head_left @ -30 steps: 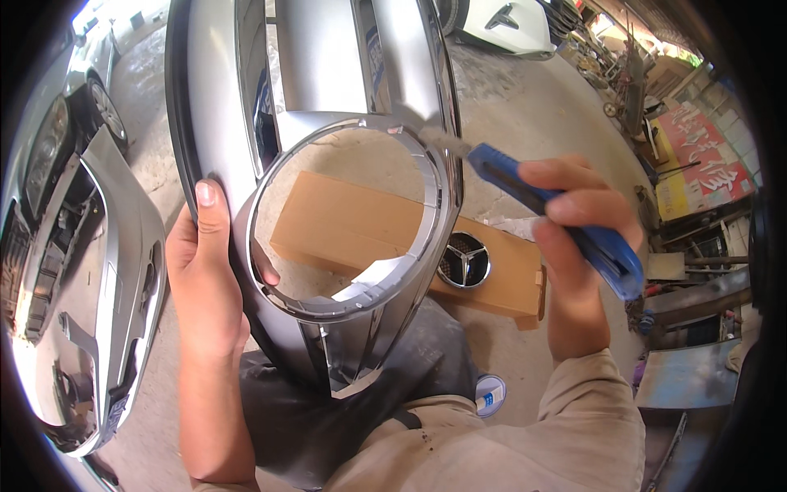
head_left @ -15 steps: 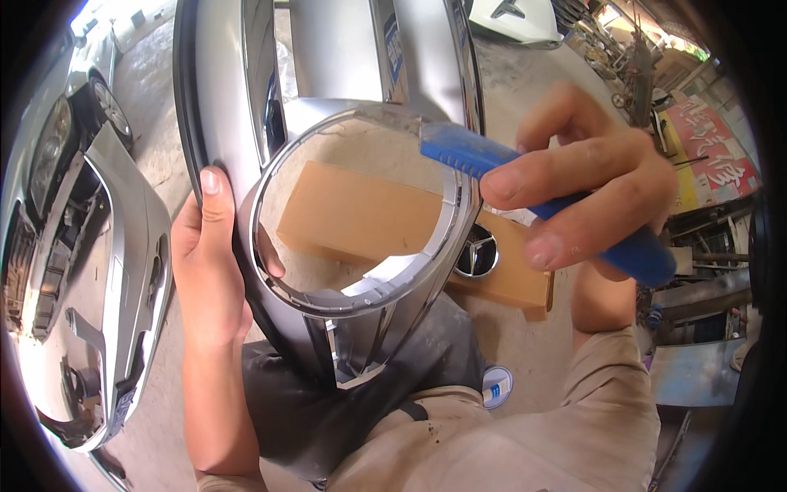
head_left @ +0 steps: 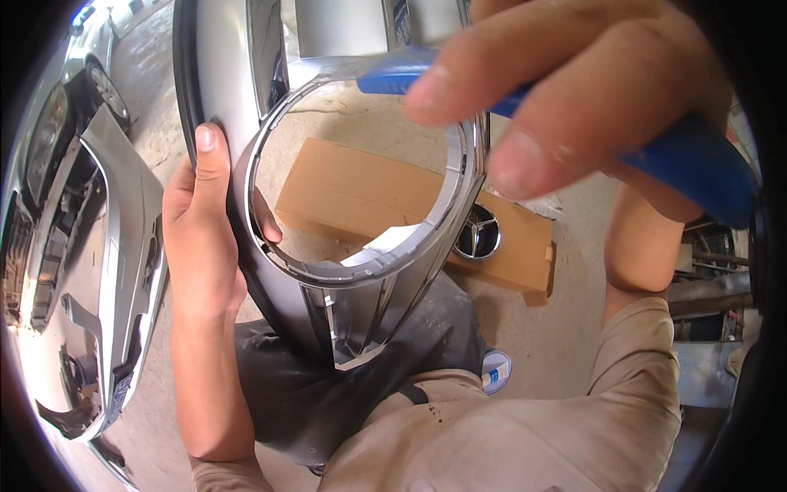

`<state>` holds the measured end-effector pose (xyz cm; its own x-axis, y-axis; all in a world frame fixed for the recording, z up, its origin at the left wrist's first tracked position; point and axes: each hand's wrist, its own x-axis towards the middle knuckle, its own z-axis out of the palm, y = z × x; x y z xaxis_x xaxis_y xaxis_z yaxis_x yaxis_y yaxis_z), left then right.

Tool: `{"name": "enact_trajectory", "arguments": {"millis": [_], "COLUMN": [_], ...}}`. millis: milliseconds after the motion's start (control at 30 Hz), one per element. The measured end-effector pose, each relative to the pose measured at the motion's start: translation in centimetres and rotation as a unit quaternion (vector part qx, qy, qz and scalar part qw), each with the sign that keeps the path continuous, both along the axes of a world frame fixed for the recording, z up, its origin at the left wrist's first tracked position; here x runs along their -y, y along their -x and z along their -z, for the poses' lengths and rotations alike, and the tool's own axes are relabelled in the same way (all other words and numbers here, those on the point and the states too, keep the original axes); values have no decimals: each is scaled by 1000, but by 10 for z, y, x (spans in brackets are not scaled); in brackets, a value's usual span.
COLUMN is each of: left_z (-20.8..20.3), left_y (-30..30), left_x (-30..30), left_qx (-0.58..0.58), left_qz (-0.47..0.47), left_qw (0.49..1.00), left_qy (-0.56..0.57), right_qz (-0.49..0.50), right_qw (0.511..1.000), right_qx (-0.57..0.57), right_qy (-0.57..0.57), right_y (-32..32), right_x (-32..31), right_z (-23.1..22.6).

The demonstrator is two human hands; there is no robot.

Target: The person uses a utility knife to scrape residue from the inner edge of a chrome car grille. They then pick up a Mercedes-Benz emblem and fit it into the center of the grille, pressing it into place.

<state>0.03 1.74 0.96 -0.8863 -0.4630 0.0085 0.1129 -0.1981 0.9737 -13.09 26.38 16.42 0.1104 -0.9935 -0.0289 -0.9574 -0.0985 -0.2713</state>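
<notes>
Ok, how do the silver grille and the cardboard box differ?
The silver grille is glossy, the cardboard box matte brown. The left hand holds the grille; the box lies on the floor. The grille has a big round opening; the box shows flat sides. Both are long.

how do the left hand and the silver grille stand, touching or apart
Touching. The head view shows the left hand gripping the silver grille at its side, thumb lying over the edge onto the front.

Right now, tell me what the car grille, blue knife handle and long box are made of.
Car grille: likely plastic, satin silver; its round rim looks moulded. Blue knife handle: probably plastic, smooth, evenly coloured. Long box: cardboard, matt brown, folded edges.
</notes>
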Motion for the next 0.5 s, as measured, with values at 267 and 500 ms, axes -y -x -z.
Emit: {"name": "enact_trajectory", "arguments": {"millis": [267, 500], "left_z": [-2, -5], "left_y": [0, 0], "left_x": [0, -1], "left_qx": [0, 1], "left_qz": [4, -5], "left_qw": [1000, 1000], "left_qy": [-17, -26], "right_qz": [27, 56], "right_qw": [997, 993], "right_qx": [57, 93], "right_qy": [49, 38], "right_y": [2, 3], "right_x": [-13, -11], "right_z": [-4, 6]}}
